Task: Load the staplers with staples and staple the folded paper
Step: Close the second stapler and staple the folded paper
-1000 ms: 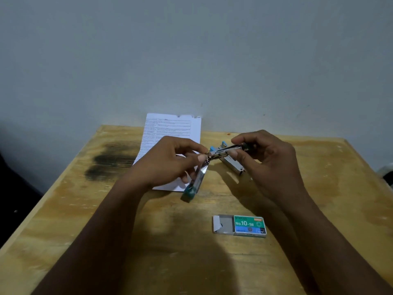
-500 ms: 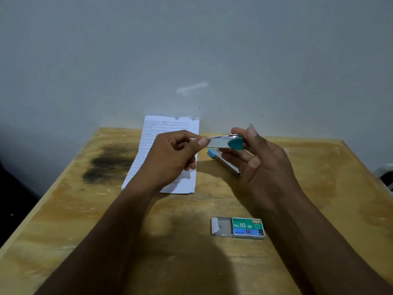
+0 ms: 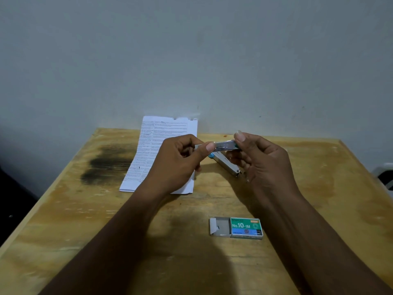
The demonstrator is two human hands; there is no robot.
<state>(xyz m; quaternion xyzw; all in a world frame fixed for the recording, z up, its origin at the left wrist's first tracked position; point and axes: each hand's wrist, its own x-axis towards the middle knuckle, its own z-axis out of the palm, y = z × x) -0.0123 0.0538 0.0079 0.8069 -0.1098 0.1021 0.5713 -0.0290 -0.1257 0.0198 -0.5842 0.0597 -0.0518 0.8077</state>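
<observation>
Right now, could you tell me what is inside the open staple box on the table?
The staple box has its grey tray slid out to the left, flap open. The exposed part looks mostly empty apart from a small dark speck; whatever lies under the green sleeve is covered.

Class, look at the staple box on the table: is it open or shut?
Open. The staple box has its grey inner tray slid out leftward, end flap raised.

both hands hold small stapler (image 3: 225, 145) level above wooden table (image 3: 319, 199): left hand (image 3: 178, 165) pinches one end, right hand (image 3: 263, 162) other. second stapler (image 3: 226, 165) lies below on table. folded paper (image 3: 159, 154) left. staple box (image 3: 237, 227) open, nearer.
</observation>
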